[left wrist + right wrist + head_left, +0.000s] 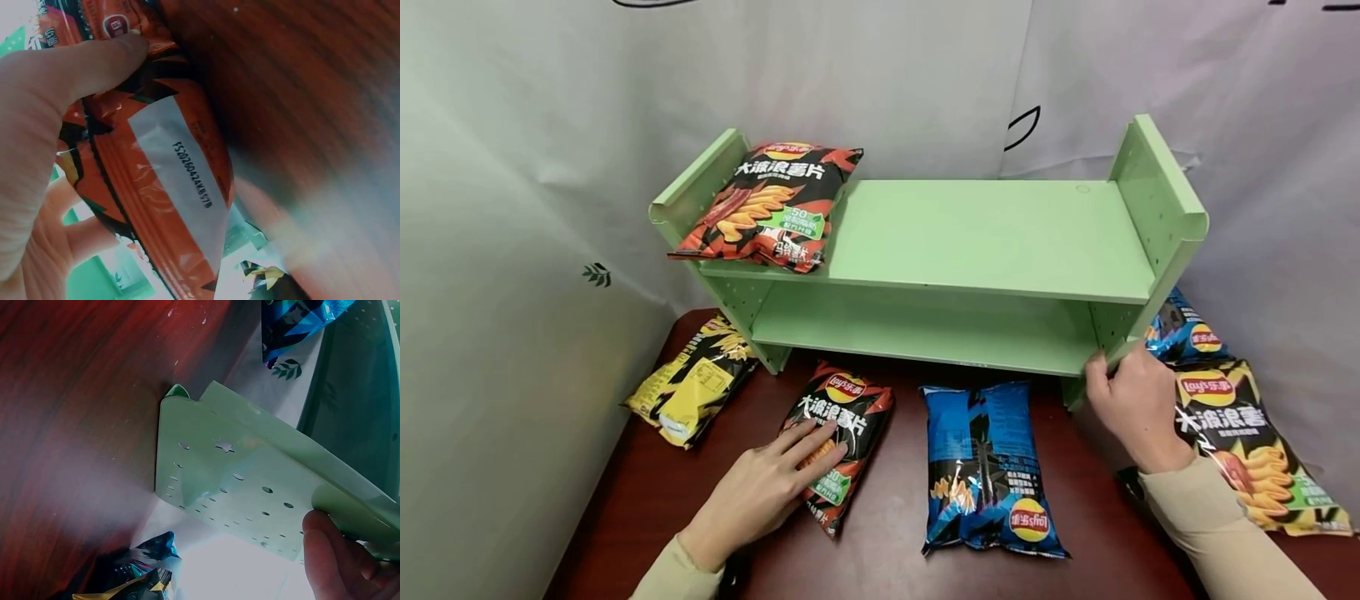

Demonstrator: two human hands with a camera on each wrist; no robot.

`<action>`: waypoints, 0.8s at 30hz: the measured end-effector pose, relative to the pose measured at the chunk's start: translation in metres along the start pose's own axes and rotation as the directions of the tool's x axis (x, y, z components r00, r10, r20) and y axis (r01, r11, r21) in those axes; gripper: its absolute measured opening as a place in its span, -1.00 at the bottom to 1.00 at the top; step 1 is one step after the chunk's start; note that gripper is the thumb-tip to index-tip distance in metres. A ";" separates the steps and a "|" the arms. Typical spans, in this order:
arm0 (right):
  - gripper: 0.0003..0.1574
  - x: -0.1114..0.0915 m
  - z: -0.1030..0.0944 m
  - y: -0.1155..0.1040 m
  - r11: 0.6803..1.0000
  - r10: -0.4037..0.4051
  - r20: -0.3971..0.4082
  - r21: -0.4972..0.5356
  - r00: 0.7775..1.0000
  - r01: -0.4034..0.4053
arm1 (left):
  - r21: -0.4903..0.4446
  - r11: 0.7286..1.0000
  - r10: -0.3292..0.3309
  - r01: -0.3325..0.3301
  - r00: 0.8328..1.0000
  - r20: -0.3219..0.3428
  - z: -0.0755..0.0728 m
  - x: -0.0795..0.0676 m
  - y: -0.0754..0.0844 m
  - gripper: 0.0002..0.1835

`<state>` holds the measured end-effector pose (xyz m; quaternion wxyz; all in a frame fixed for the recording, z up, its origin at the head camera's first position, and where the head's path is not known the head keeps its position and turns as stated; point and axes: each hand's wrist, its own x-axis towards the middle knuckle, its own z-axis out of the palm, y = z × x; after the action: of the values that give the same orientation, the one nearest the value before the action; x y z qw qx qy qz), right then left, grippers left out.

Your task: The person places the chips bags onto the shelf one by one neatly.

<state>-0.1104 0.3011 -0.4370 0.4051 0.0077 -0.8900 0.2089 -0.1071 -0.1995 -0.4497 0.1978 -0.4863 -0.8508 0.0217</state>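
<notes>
My left hand [767, 483] grips a red and black bag of potato chips [856, 406] in front of the green shelf. In the left wrist view the thumb lies across the chip bag [175, 181] on one side and the fingers are on the other; a white date strip shows. My right hand [1133, 404] holds the front edge of the right side panel of the green two-tier shelf [970, 233]. The right wrist view shows the shelf's perforated side panel [231, 481] with curled fingers at its edge. Another red and black chip bag [767, 204] leans at the left of the top tier.
A blue chip bag [977, 467] lies face down on the dark red table [850, 575]. To the left lies a yellow chip bag [696, 379]. Beyond the right arm are a black and yellow chip bag [1247, 442] and another blue bag [1187, 329]. A pale curtain [925, 83] hangs behind.
</notes>
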 end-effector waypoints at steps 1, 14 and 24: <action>-0.72 0.000 0.000 0.000 1.000 0.000 0.000 0.001 1.000 0.000 | 0.000 1.000 0.004 -0.004 1.000 -0.005 0.000 0.000 0.000 -0.20; -0.73 -0.002 -0.002 0.001 1.000 -0.003 -0.013 0.006 1.000 0.004 | -0.010 0.998 0.064 -0.066 0.989 -0.133 0.006 0.001 -0.008 -0.48; -0.74 0.000 -0.001 -0.001 1.000 -0.010 -0.007 0.002 1.000 0.010 | -0.030 0.994 0.092 -0.101 0.968 -0.232 -0.002 0.001 -0.016 -0.50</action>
<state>-0.1097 0.3009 -0.4362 0.4091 0.0120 -0.8885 0.2077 -0.1196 -0.2074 -0.4441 0.2838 -0.5303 -0.7977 -0.0427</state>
